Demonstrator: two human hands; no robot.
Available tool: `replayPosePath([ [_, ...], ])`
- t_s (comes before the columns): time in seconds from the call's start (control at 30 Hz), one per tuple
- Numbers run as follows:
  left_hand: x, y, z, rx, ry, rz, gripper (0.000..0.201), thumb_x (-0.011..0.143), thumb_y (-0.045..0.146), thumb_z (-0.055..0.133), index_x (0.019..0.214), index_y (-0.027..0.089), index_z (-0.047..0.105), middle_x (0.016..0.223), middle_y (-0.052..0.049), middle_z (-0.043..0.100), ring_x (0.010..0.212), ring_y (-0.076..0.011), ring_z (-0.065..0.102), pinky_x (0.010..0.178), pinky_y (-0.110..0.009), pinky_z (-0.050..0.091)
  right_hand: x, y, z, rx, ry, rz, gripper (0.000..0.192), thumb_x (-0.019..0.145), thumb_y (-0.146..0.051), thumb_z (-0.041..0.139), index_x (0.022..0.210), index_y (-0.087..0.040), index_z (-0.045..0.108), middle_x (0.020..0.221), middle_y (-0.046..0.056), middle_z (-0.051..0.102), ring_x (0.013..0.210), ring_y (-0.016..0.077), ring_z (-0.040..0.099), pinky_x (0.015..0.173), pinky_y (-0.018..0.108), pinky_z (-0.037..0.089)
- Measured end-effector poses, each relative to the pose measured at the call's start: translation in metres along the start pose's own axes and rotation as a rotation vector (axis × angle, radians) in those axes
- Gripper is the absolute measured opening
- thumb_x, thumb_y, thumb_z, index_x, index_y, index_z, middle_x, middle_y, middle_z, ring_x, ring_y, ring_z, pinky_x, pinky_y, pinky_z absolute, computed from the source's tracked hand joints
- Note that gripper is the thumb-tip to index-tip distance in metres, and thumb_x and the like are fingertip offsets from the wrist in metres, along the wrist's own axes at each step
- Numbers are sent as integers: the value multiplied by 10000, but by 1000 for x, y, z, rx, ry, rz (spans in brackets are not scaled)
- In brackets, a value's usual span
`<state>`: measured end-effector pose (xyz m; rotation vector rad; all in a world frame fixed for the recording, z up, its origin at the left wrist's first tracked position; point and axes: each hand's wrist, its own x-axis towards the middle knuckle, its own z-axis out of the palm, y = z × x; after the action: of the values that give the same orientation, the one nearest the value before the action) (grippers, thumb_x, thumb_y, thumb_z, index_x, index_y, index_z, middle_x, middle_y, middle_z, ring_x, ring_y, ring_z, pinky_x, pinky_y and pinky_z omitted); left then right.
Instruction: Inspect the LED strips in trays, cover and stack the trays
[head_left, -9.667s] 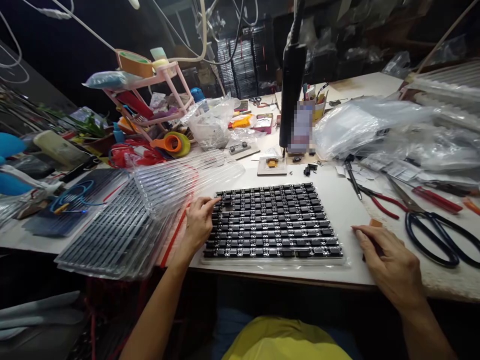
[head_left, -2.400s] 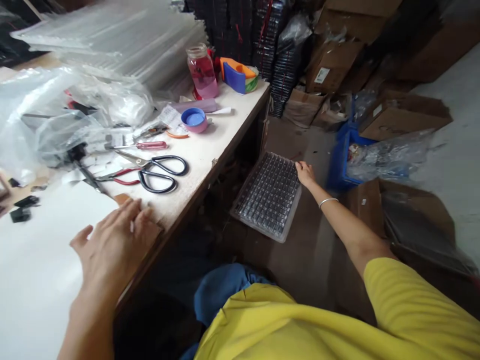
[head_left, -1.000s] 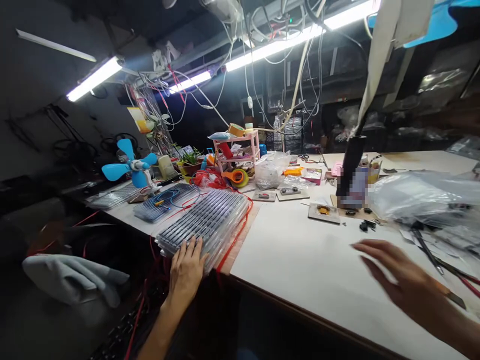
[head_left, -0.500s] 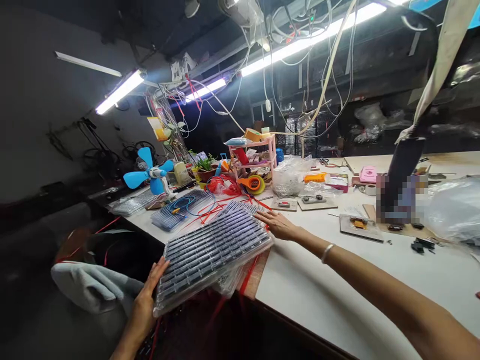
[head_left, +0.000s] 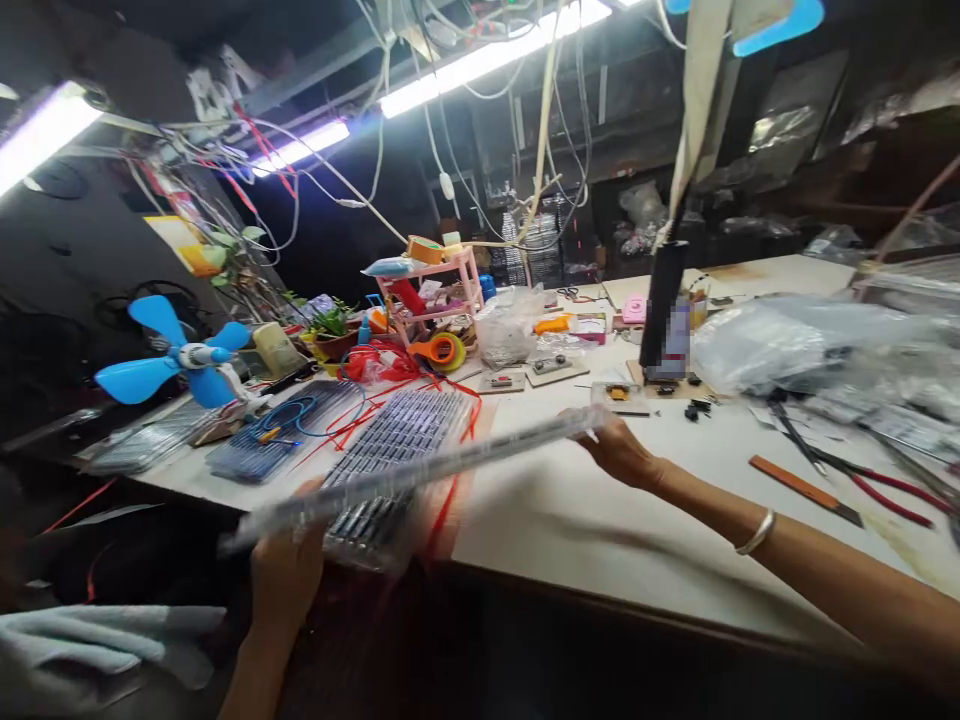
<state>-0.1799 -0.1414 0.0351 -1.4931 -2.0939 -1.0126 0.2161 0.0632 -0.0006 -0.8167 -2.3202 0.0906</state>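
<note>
A clear plastic tray (head_left: pixel 450 458), seen nearly edge-on and blurred, is held up between my two hands above the table's front edge. My left hand (head_left: pixel 289 570) grips its left end from below, fingers partly hidden behind it. At the other end my right hand (head_left: pixel 619 450), with a bangle on the wrist, is closed on the tray's corner. Behind and below lies a stack of similar trays (head_left: pixel 405 425) filled with rows of small dark parts, with red strapping ribbon (head_left: pixel 448 500) alongside.
To the left stand a blue fan (head_left: pixel 187 360) and a coiled blue cable (head_left: pixel 289 415) on more trays. A pink shelf (head_left: pixel 435 290) rises at the back. Pliers (head_left: pixel 892 485), an orange-handled blade (head_left: pixel 806 488) and plastic bags (head_left: pixel 795 335) lie on the right.
The tray has been lifted off the stack and tilted nearly edge-on. My right hand has closed on its right end and moved right. The view has turned right.
</note>
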Motion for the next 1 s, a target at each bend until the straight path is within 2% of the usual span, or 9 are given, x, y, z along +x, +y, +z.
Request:
replayPosePath([
  [0.13, 19, 75, 56, -110, -114, -27, 472, 887, 462, 316, 1044, 142, 624, 892, -96, 691, 840, -231, 628, 757, -331, 468, -54, 7, -53, -134, 120, 441, 491, 996, -340, 112, 1009, -142, 561, 790, 98, 645, 699, 206, 603, 641, 307, 419],
  [0.27, 4, 142, 120, -178, -414, 24, 436, 901, 434, 350, 942, 170, 694, 757, -59, 706, 709, -182, 622, 634, -257, 428, -110, 21, -83, -257, 18, 754, 448, 975, -416, 255, 782, -182, 584, 655, 73, 625, 605, 225, 599, 549, 298, 365],
  [0.37, -16, 166, 148, -153, -585, 34, 409, 890, 414, 396, 889, 166, 722, 724, -90, 707, 687, -204, 628, 618, -274, 413, -141, 33, -91, -313, -109, 907, 406, 940, -408, 346, 750, -170, 615, 667, 109, 644, 626, 261, 622, 549, 312, 375],
  [0.5, -32, 167, 147, -138, -711, 48, 506, 906, 450, 376, 1254, 142, 577, 861, -111, 721, 780, -230, 655, 660, -297, 442, -170, 33, -89, -306, -207, 971, 435, 943, -403, 340, 1146, -128, 608, 797, 125, 689, 751, 287, 654, 624, 343, 436],
  [0.6, -38, 162, 134, -149, -763, 78, 556, 914, 433, 368, 1397, 161, 412, 985, -100, 714, 872, -226, 658, 729, -305, 464, -183, 25, -83, -322, -205, 969, 503, 960, -397, 305, 1332, -114, 489, 888, 117, 697, 820, 280, 656, 676, 356, 465],
  [0.7, -39, 163, 132, -141, -783, 99, 514, 930, 378, 332, 1391, 168, 425, 1084, -124, 689, 950, -239, 644, 801, -328, 461, -182, 21, -79, -427, -234, 963, 500, 968, -372, 285, 1317, -93, 510, 856, 127, 694, 776, 287, 651, 673, 379, 469],
  [0.77, -37, 165, 135, -127, -783, 104, 512, 941, 356, 307, 1401, 157, 409, 1075, -141, 686, 960, -252, 638, 831, -351, 452, -175, 19, -79, -553, -214, 873, 497, 968, -343, 290, 1298, -47, 515, 911, 170, 684, 827, 308, 636, 700, 406, 459],
  [0.9, -37, 167, 140, -119, -772, 131, 511, 952, 349, 296, 1413, 149, 387, 1050, -139, 680, 1017, -252, 600, 896, -365, 416, -160, 11, -76, -650, -106, 432, 501, 963, -356, 346, 1369, -75, 427, 1288, 227, 531, 1147, 345, 507, 876, 482, 391],
  [1.0, -40, 166, 138, -121, -761, 148, 514, 955, 351, 296, 1416, 141, 380, 999, -133, 673, 978, -248, 586, 875, -369, 410, -154, -1, -68, -439, -239, 74, 570, 936, -500, 385, 1389, -154, 411, 1412, 178, 438, 1314, 334, 358, 1001, 510, 310],
])
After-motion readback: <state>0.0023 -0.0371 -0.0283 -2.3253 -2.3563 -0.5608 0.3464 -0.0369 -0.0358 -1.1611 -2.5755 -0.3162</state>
